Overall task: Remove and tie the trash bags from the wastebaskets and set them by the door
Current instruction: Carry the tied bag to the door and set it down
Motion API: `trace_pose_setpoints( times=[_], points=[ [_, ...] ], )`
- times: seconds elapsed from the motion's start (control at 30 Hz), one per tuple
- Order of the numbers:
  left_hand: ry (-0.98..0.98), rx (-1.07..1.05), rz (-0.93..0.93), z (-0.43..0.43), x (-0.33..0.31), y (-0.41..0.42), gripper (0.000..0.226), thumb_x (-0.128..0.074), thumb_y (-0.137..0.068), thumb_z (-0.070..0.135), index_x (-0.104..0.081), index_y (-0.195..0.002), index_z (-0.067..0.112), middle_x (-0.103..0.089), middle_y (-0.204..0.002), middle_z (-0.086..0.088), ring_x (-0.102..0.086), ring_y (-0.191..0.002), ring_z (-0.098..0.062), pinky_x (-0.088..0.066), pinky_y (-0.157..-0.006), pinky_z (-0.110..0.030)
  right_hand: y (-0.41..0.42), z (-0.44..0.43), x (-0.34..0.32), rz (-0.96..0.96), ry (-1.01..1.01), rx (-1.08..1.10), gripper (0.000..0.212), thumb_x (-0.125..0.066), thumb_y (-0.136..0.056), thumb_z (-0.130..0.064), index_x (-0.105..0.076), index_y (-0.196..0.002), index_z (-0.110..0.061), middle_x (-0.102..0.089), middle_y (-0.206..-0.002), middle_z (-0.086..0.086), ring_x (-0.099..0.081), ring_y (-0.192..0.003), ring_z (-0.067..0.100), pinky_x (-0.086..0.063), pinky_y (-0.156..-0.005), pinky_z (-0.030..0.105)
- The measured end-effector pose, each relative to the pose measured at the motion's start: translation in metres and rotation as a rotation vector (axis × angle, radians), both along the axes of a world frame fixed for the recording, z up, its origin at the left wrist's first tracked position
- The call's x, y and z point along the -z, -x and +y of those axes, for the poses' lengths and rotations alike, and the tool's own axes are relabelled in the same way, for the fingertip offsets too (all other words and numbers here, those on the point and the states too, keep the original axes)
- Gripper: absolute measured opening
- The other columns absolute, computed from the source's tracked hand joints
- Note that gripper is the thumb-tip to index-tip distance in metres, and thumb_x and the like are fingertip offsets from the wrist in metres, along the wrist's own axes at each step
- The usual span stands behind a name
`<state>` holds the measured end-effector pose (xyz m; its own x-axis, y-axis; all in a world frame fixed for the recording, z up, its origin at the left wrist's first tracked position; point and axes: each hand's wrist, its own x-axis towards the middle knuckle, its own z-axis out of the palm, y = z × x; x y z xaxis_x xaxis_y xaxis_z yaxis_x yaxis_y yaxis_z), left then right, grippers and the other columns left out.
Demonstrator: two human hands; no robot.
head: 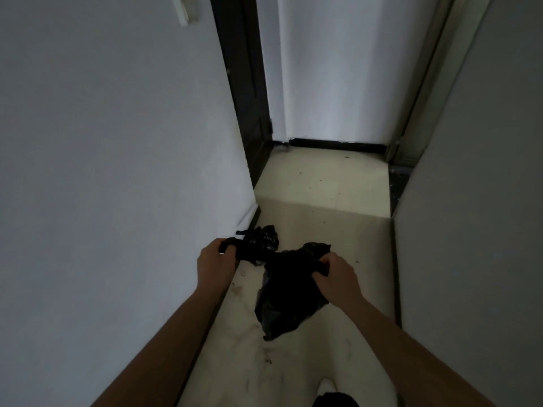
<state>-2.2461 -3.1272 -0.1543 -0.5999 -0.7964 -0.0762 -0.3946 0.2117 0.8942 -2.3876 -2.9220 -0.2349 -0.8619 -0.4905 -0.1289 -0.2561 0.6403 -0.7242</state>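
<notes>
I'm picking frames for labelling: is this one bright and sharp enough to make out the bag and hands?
Head view: dim overall, brightest on the far wall; the black bag gripped by the left hand and right hand is nearly a silhouette, folds lost; hand outlines are readable though slightly soft; the wide-angle lens bows the side walls.
</notes>
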Motion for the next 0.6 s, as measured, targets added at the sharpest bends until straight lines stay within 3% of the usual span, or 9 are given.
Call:
trace_pose_setpoints(
  times=[0.23,0.43,0.6],
  points=[
    [0.004,-0.082,-0.017,-0.079,0.004,0.084,0.032,-0.055,-0.09,-0.001,-0.072,-0.101,0.023,-0.072,-0.092,0.003,-0.07,-0.082,-0.022,-0.059,-0.077,-0.049,0.114,-0.096,0.008,-0.051,-0.12,-0.101,0.011,-0.058,-0.088,-0.027,-0.051,-0.093,-0.021,-0.053,-0.09,0.003,-0.053,-0.076,0.018,-0.037,-0.062,0.029],
    [-0.042,-0.118,-0.079,-0.159,0.04,0.139,0.035,-0.052,-0.087,-0.005,-0.072,-0.083,0.024,-0.072,-0.085,0.006,-0.069,-0.08,-0.025,-0.059,-0.073,-0.049,0.179,-0.181,0.036,-0.07,-0.215,-0.192,0.011,-0.057,-0.089,-0.025,-0.048,-0.093,-0.022,-0.047,-0.094,0.002,-0.048,-0.075,0.019,-0.035,-0.065,0.03],
    [-0.09,-0.073,-0.19,-0.221,0.083,0.172,0.03,-0.055,-0.088,-0.001,-0.068,-0.082,0.025,-0.071,-0.081,0.002,-0.062,-0.066,-0.013,-0.049,-0.063,-0.029,0.198,-0.233,0.079,-0.176,-0.323,-0.192,0.013,-0.057,-0.089,-0.025,-0.045,-0.092,-0.02,-0.047,-0.093,0.002,-0.048,-0.075,0.018,-0.037,-0.065,0.029]
  ],
)
